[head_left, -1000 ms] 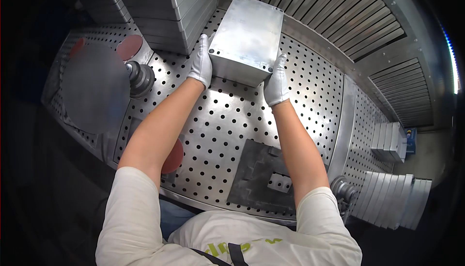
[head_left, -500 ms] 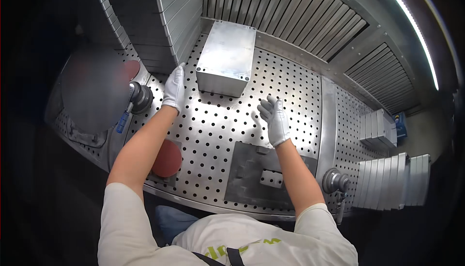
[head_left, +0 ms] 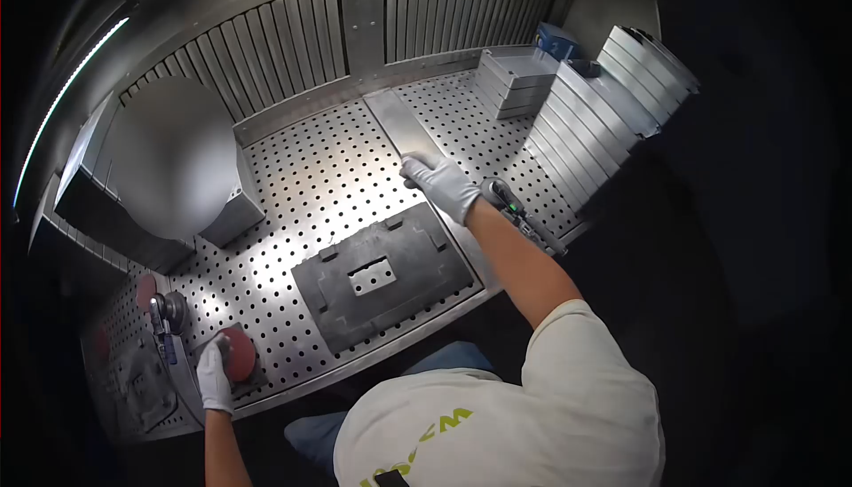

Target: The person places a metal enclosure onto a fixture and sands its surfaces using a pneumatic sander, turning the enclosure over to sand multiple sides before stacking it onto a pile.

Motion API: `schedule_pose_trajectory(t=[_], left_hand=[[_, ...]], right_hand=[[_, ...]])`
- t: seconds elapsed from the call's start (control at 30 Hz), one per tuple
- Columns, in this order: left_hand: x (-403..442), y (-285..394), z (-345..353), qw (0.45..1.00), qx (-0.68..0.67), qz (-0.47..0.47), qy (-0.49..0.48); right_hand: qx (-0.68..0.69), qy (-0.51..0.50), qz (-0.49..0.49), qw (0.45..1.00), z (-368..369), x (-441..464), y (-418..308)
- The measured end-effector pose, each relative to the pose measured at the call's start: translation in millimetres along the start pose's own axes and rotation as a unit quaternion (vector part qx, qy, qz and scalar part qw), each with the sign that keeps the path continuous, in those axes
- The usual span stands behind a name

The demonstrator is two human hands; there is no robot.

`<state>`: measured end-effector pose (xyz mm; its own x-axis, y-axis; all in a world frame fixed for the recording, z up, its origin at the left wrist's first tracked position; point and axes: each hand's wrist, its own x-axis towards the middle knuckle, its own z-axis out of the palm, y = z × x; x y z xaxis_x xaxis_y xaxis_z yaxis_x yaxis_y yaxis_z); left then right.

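My left hand, in a white glove, is at the front left of the perforated metal table, by a red round pad. Its fingers are partly hidden, and their hold on the pad is unclear. My right hand, also gloved, is over the metal strip right of the middle, fingers curled, with nothing visible in them. A sander lies just beyond its wrist. Between my hands a dark mat with a rectangular cutout lies at the front edge.
The metal box stands at the left, partly behind a blurred round patch. Metal trays are stacked at the right and back right, near a blue box. Another sander lies at the left.
The metal box was first between both hands, then released on the table. My left hand has come down to the red pad, my right hand has moved right, and the view has turned right.
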<state>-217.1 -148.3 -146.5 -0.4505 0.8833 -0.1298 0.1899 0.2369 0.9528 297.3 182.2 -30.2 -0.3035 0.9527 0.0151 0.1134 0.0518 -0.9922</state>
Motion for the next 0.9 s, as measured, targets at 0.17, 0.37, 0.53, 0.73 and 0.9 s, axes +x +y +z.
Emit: schedule_pose_trajectory(t=[0.17,0.37,0.53,0.73,0.9], left_hand=[[-80.4,-27.6,101.9,0.967,0.235,0.100,0.021],[-74.8,-36.3,153.7,0.866,0.398,0.304,0.014],[-68.8,-36.7,161.9,0.856,0.418,0.304,0.030],[-70.9,-38.5,164.0,0.858,0.424,0.288,0.036],[-71.0,-39.4,165.2,0.850,0.431,0.299,0.043]], right_hand=[[-0.266,0.253,-0.116,0.923,-171.5,-39.6,-47.7],[-0.644,0.378,0.115,0.655,-360.0,-53.9,-67.3],[-0.628,0.285,0.253,0.679,-363.3,-60.5,-79.8],[-0.643,0.331,0.194,0.663,-356.0,-63.8,-65.0],[-0.735,0.433,0.046,0.520,-346.2,-61.8,-21.5]])
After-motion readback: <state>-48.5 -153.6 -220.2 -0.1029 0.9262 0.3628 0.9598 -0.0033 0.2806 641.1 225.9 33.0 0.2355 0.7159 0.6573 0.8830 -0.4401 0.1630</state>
